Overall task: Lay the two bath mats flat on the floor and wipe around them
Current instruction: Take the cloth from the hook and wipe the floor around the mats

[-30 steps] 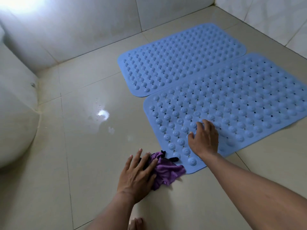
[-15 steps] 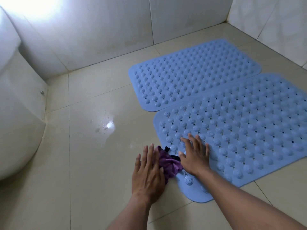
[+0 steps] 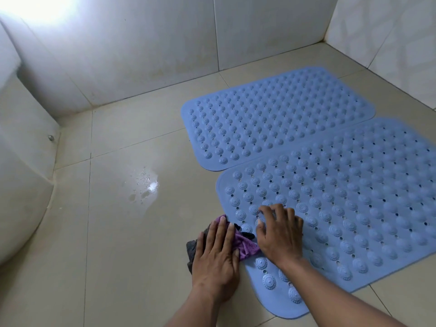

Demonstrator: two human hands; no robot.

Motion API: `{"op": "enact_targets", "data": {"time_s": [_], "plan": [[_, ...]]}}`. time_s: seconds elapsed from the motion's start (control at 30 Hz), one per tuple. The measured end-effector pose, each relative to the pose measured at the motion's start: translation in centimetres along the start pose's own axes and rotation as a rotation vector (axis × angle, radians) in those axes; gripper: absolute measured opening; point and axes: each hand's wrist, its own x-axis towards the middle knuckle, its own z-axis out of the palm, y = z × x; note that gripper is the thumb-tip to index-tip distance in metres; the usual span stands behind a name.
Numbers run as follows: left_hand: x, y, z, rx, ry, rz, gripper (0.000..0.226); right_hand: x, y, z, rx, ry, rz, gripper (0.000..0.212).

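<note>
Beige floor tiles [image 3: 118, 232] carry a wet patch [image 3: 146, 187] beside a white fixture [image 3: 21, 185], well left of two blue mats lying flat, the far mat [image 3: 271, 119] and near mat [image 3: 354, 197] edge to edge. A person's left hand [image 3: 214, 256], fingers straight, presses a purple cloth [image 3: 245, 247] against the near mat's left edge. The right hand [image 3: 280, 234], fingers spread, gripping nothing, bears on that mat. Cloth and left hand have moved farther along the edge from the near corner.

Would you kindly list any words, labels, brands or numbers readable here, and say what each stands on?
None can be read. The far blue studded rubber bath mat and the near blue bath mat show only raised studs and holes; the purple wiping cloth and the beige floor tiles bear no visible print.
</note>
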Motion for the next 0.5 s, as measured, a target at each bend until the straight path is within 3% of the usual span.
{"op": "enact_targets", "data": {"time_s": [0.27,0.5], "plan": [[3.1,-1.5,-0.2,-0.02,0.01,-0.018,0.064,3.6,-1.1,1.1,-0.008,-0.045,-0.05,0.053],[6.9,-3.0,-1.1,-0.031,-0.017,-0.05,0.064,3.3,-1.1,1.8,-0.026,-0.014,-0.031,0.054]]}}
